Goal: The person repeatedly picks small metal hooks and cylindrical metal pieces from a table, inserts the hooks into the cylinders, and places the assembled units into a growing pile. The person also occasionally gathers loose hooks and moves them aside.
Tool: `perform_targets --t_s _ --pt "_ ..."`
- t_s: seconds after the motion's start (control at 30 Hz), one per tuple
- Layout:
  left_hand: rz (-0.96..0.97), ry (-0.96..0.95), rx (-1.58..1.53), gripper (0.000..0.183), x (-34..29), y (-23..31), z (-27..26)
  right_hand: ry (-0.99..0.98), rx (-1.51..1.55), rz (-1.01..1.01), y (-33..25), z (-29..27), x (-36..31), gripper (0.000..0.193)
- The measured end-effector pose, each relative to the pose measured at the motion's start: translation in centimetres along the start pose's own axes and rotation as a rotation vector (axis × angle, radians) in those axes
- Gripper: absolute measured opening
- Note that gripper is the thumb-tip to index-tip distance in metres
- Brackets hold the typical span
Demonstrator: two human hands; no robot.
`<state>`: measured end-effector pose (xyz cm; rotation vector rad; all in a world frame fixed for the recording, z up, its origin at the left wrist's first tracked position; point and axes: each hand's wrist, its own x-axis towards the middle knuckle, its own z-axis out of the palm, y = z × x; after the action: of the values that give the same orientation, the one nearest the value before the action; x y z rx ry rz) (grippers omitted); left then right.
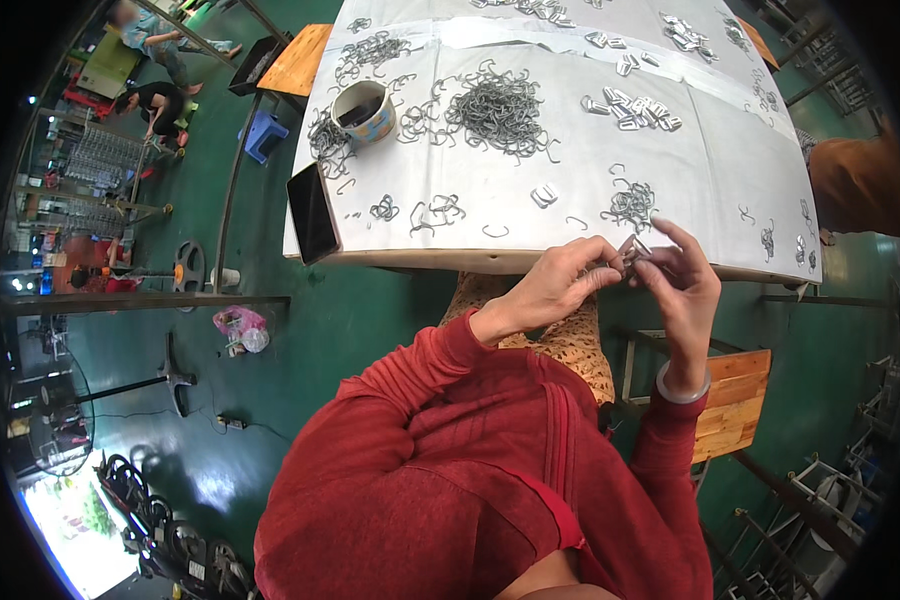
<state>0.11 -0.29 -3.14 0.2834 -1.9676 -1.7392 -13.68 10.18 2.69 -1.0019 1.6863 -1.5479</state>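
Just past the table's near edge, my left hand (567, 278) and my right hand (685, 283) meet with fingertips pinched around a small shiny metal piece (631, 249). My fingers cover much of it, so its full shape is hidden. A small heap of bent wire hooks (633, 204) lies right beyond my fingers. One flat silver buckle-like piece (544, 195) rests to the left of that heap. Farther back sit a large pile of grey wire hooks (497, 110) and a group of silver buckle-like pieces (634, 110).
A white-covered table (370, 232) spans the front. On its left are a black phone (313, 214) and a round tub (378, 125) with a dark object inside. A wooden stool (732, 405) is by my right side. Someone's brown sleeve (858, 185) shows at the right edge.
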Motion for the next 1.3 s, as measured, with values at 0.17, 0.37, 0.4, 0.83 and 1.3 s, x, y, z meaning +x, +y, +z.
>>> perform_targets --t_s 0.17,0.37,0.4,0.83,1.3 --pt "-0.02 0.001 0.04 0.016 0.6 0.9 0.3 0.15 -0.01 -0.096 0.7 0.4 -1.2 0.025" --pt "0.074 0.097 0.221 0.027 0.2 -0.2 -1.4 0.194 0.186 -0.022 1.1 0.9 -1.3 0.021" --pt "0.077 0.17 0.312 0.031 0.7 -1.3 -2.6 0.184 0.209 -0.01 1.1 0.8 -1.3 0.021" --pt "0.359 -0.178 1.339 0.002 8.4 -8.5 -15.2 0.133 0.224 0.098 1.7 0.5 -1.1 0.021" --pt "-0.125 0.095 -0.11 0.013 2.5 3.0 -4.2 0.223 0.251 0.078 2.3 1.6 -2.7 0.02"
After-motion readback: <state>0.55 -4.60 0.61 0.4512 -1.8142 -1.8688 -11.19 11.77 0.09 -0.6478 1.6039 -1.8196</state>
